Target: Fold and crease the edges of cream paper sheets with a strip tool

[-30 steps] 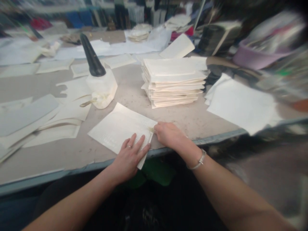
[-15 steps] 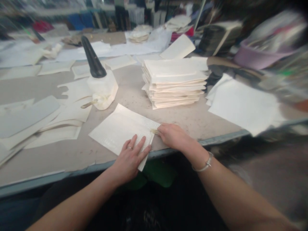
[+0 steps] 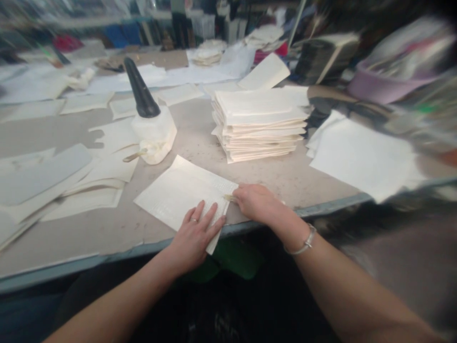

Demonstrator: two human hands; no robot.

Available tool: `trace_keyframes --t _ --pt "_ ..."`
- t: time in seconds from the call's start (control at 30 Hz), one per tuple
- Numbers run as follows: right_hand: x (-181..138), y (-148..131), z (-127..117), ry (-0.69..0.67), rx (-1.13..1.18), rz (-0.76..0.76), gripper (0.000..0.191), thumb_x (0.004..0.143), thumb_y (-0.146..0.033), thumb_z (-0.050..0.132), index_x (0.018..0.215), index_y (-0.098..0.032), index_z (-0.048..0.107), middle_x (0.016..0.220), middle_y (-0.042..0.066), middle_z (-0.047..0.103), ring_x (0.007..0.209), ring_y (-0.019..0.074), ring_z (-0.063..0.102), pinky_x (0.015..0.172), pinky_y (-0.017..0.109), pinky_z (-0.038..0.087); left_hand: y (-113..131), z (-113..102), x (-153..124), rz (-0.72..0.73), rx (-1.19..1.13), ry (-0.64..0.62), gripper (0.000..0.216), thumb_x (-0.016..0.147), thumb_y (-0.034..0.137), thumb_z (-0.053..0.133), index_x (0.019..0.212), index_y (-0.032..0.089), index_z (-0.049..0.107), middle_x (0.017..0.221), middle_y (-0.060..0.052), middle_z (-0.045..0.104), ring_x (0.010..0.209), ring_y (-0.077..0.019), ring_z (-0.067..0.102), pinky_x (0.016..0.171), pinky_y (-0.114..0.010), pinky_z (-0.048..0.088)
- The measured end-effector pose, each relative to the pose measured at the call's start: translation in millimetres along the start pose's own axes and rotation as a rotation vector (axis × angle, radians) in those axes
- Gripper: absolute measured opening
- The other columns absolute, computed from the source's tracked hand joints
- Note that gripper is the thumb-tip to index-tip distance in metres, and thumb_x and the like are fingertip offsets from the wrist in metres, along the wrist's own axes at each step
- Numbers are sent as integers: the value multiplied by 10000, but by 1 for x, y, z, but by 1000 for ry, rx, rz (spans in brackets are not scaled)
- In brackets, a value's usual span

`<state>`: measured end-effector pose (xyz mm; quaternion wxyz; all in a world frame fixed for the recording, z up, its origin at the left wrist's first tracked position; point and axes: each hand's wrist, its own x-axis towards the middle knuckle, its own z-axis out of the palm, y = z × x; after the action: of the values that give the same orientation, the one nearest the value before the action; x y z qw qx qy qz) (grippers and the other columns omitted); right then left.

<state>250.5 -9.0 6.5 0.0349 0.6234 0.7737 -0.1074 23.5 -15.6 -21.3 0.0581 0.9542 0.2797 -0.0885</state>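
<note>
A cream-white sheet [image 3: 178,186] with faint embossed rows lies turned at an angle on the table, its near corner jutting past the front edge. My left hand [image 3: 196,233] rests on it with fingers spread, pressing it flat close to its right side. Closed around a small brush [image 3: 229,197], my right hand [image 3: 255,202] is at the sheet's right edge. Only the brush's pale tip shows; the rest is inside my fist. Beyond the sheet, a white container [image 3: 157,131] smeared with yellowish paste has a dark tapered handle [image 3: 141,88] above it and a short stick [image 3: 134,156] at its base.
A tall stack of cream pieces [image 3: 262,126] stands behind my right hand. White sheets [image 3: 364,152] lie at the right, overhanging the table edge [image 3: 332,202]. Loose flat pieces [image 3: 80,190] overlap at the left. A pink tub [image 3: 385,85] is at the far right.
The view has shifted very slightly, so things on the left appear a little further right. Both hands and the sheet stay in practically the same place.
</note>
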Motion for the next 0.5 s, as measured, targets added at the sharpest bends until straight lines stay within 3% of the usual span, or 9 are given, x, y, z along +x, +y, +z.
trace_keyframes --t 0.13,0.3,0.5 --pt "2 -3 4 33 1 42 267 898 -192 411 932 -151 673 945 111 682 829 213 643 717 286 448 0 0 0 14 -6 5 903 632 149 618 1449 259 247 1558 -132 147 1397 -447 84 1093 -544 167" --pt "2 -4 2 9 19 -53 247 874 -159 430 906 -141 674 935 114 688 841 204 638 733 277 444 1 0 -1 5 -1 1 898 636 125 598 1450 259 242 1559 -130 143 1401 -439 68 1096 -538 166" --pt "0 10 5 41 35 -20 237 896 -262 457 891 -170 675 953 91 694 868 214 638 753 286 447 0 -1 -1 10 -22 -2 903 627 119 591 1449 262 244 1557 -129 145 1400 -440 76 1095 -542 169"
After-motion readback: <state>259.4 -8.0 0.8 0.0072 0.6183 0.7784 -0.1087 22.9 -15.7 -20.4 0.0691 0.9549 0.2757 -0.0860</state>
